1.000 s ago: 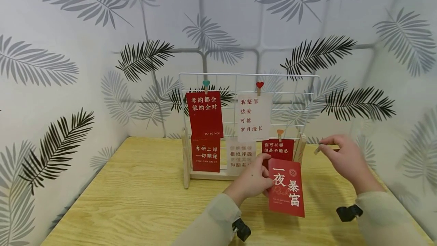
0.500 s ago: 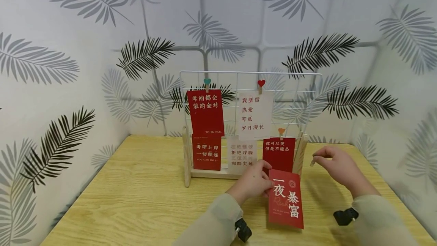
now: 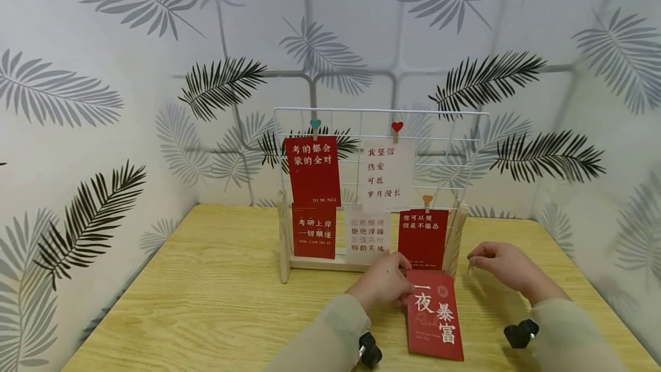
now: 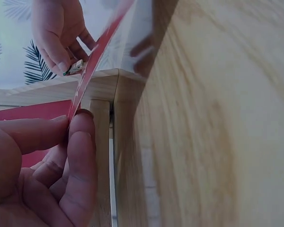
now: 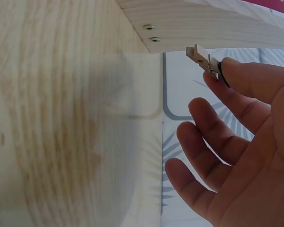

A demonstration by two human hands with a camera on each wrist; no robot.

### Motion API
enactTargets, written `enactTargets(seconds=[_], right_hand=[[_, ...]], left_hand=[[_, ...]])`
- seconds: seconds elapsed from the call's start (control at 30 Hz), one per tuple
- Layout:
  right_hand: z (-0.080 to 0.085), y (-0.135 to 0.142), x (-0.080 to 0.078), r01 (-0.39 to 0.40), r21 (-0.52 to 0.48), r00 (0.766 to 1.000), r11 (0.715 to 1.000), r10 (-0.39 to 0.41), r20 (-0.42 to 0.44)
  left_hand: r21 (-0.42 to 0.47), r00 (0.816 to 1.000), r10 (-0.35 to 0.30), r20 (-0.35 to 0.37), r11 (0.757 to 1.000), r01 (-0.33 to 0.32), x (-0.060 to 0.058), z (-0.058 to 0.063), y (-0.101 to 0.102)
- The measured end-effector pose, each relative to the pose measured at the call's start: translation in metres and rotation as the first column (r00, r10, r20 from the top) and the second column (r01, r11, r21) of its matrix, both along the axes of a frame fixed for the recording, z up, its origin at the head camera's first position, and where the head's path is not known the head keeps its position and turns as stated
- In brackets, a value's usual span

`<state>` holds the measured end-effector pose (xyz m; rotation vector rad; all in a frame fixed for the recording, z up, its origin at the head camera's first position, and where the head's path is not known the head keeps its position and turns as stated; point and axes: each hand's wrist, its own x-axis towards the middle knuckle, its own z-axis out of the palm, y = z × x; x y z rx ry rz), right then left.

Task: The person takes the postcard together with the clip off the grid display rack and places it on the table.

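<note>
A leaf-patterned wall [image 3: 351,16] closes off the far side, and below it the wood-grain desk [image 3: 206,291] spreads towards you. On it stands the wire rack [image 3: 330,265]; take its middle in the head view as your dial. Your right hand [image 3: 508,268] is at 4 o'clock, its grip narrow: thumb and forefinger pinch a small wooden clip [image 5: 198,57], the other fingers loosely parted. Your left hand [image 3: 384,281] is at 6, its grip pinching one side edge of the loose red card [image 3: 431,326]. That card lies at 5, in front of the rack, just below the hung red card [image 3: 423,239] at half past 4. You cannot tell whether its near edge touches the desk.

Held by one edge only, the loose red card could swing or bend if anything pushes its opposite side. At 6, the lower white card [image 3: 368,234] hangs close to your left knuckles and could be knocked askew by a sideways brush. Near half past 3, the orange heart clip [image 3: 427,200] could work loose if you snag the hung red card beneath it. The wooden clip, held between two fingertips, could twist or spring away under an off-centre squeeze.
</note>
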<state>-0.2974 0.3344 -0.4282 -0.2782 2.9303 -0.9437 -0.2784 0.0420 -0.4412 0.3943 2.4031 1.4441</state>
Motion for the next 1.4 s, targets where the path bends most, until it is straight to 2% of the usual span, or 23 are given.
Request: enactTargets(seconds=[0.13, 0.37, 0.53, 0.83, 1.0, 1.23, 1.4], right_hand=[[-0.006, 0.002, -0.001, -0.006, 0.003, 1.000, 1.000, 0.006, 0.026], [-0.016, 0.003, -0.001, -0.028, 0.045, 0.996, 0.999, 0.024, 0.084], [-0.020, 0.002, 0.000, -0.041, 0.049, 0.994, 0.998, 0.035, 0.105], [-0.025, -0.002, -0.002, -0.057, 0.059, 0.989, 0.997, 0.048, 0.139], [-0.027, -0.001, -0.002, -0.065, 0.056, 0.991, 0.996, 0.058, 0.124], [-0.028, 0.001, -0.003, -0.061, 0.061, 0.993, 0.996, 0.054, 0.104], [-0.030, 0.001, -0.002, -0.069, 0.058, 0.992, 0.996, 0.063, 0.109]], left_hand=[[-0.040, 1.000, -0.004, 0.003, 0.999, 0.004, 0.002, -0.001, 0.002], [-0.039, 0.999, -0.007, 0.051, 0.999, 0.009, 0.005, -0.006, -0.001], [-0.080, 0.998, -0.008, 0.069, 0.997, 0.013, 0.005, -0.007, -0.001], [-0.119, 0.997, 0.035, 0.063, 0.993, -0.027, 0.002, -0.006, 0.003], [-0.162, 0.998, 0.056, 0.024, 0.985, -0.052, 0.001, -0.005, 0.006], [-0.301, 0.994, 0.073, -0.077, 0.949, -0.093, 0.002, -0.003, 0.011], [-0.246, 0.995, 0.074, -0.067, 0.965, -0.089, 0.002, -0.006, 0.009]])
